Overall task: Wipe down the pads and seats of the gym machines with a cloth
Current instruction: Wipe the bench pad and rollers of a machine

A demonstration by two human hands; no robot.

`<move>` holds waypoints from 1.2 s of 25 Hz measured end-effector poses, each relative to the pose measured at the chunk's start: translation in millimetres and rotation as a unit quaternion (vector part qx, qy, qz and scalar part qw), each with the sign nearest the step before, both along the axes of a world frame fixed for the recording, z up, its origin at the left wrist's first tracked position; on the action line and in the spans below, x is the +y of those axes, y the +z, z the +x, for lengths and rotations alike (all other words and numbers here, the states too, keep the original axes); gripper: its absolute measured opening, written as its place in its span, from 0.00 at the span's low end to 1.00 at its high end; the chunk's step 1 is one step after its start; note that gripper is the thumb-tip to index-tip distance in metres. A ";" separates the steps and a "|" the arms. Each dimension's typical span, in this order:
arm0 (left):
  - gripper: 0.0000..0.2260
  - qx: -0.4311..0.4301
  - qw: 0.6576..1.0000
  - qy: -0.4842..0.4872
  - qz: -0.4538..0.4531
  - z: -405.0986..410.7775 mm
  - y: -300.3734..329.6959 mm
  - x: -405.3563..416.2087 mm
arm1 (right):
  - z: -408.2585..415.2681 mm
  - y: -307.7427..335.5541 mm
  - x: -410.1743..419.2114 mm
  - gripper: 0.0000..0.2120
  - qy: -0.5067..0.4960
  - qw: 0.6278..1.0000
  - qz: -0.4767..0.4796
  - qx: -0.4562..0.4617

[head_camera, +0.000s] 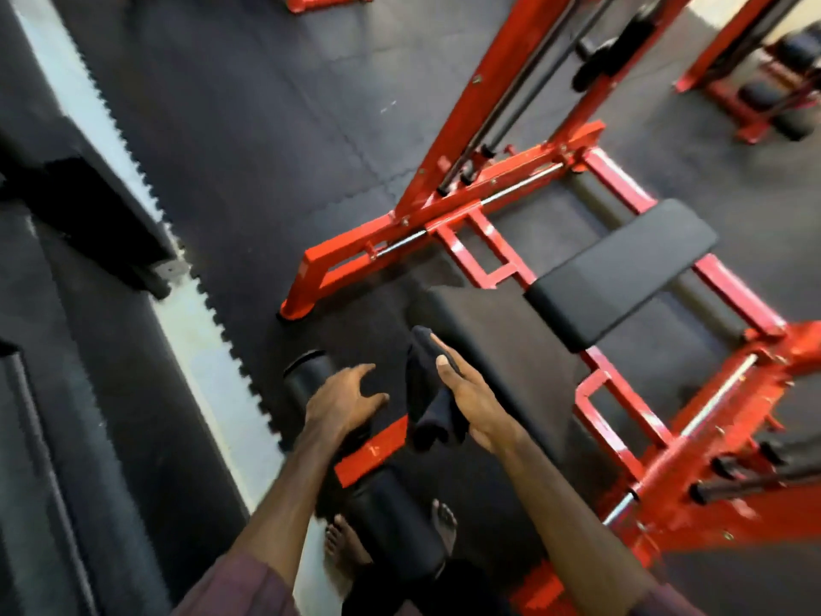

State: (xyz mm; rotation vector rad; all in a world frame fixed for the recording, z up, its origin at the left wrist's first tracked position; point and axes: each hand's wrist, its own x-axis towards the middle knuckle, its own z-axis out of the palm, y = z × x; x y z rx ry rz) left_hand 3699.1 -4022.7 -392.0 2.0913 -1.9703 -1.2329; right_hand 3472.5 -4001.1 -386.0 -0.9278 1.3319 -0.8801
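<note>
A dark cloth (426,393) hangs from my right hand (471,393), pinched between thumb and fingers just left of the machine's black seat pad (502,344). Beyond it lies a second black pad (622,273), set at an angle on the red frame (400,233). My left hand (344,400) hovers with fingers spread and loosely curved over a black roller pad (306,375); it holds nothing. Another roller pad (395,517) lies below, near my bare feet.
Red machine uprights with cables (511,91) rise behind the pads. More red equipment (755,95) stands at the far right. Black rubber floor mats (249,126) cover the floor, with a pale strip (186,313) and dark equipment (89,206) on the left.
</note>
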 end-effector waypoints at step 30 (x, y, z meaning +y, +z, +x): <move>0.26 -0.073 0.978 -0.059 -0.189 266.7 245.6 -179.5 | 129.1 176.7 -228.3 0.17 0.145 0.881 -0.211 0.397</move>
